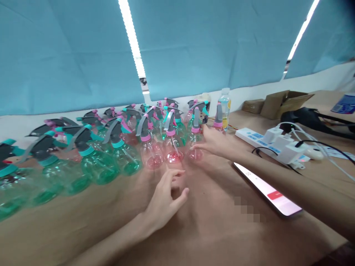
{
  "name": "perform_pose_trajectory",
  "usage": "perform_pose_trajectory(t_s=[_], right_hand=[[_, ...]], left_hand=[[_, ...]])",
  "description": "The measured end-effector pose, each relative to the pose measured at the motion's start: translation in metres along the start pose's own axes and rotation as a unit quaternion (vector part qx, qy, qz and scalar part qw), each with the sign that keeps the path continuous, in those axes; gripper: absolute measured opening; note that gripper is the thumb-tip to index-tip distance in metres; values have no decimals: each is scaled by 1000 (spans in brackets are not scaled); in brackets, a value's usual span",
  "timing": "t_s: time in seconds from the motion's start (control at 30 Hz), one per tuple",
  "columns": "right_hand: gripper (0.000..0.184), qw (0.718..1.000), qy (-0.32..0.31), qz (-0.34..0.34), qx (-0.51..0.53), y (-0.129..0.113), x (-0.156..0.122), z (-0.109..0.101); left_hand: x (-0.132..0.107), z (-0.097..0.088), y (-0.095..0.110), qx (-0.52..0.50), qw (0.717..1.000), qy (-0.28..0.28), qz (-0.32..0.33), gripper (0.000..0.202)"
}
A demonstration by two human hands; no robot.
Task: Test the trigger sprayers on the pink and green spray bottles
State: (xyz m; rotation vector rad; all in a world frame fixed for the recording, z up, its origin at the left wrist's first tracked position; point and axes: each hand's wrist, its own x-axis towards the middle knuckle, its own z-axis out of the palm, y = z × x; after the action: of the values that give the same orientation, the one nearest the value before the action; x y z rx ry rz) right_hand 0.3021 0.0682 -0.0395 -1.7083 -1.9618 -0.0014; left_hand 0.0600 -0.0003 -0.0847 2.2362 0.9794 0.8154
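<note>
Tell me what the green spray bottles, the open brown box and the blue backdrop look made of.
Green spray bottles: probably glossy plastic, see-through, with bright highlights.
Open brown box: likely matte cardboard, with folded flaps.
Blue backdrop: dull, creased; fabric or sheeting, unclear which.

The left forearm (119, 236) rises from the lower edge toward the middle, its wrist (146, 221) nearly straight. The left hand (163, 201) has its bent fingers (169, 178) pointing forward and right, with the thumb (181, 198) spread apart from them, leaving a gap. The bare right forearm (288, 181) slants in from the right edge, stretched farther forward. The right hand (213, 142) reaches leftward, one digit (199, 146) extended sideways; its other fingers are partly hidden, their grip unclear.
</note>
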Motion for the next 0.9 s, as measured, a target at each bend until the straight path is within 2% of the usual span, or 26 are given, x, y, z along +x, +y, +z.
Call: perform_pose_trajectory(t_s=[0.17,0.37,0.5,0.6,0.73,0.8,0.9], right_hand=[[59,1000,2,14,3,0,6,6],[67,999,-1,30,19,-4,3,6],[75,998,-7,24,52,-8,-10,-4],[67,996,-5,11,84,-5,-26,-20],[39,994,11,31,105,19,-42,-40],[40,992,51,67,97,39,-44,-44],[46,981,121,124,88,68,-37,-39]], left_hand=[[-4,2,2,-6,999,-37,-15,29],[11,8,0,0,999,-40,-8,28],[20,16,0,0,999,-32,-3,27],[25,20,2,-1,1000,-28,-1,27],[31,23,4,-3,1000,-27,0,26],[34,24,5,-4,1000,-23,1,25],[38,25,6,-9,1000,-18,6,24]])
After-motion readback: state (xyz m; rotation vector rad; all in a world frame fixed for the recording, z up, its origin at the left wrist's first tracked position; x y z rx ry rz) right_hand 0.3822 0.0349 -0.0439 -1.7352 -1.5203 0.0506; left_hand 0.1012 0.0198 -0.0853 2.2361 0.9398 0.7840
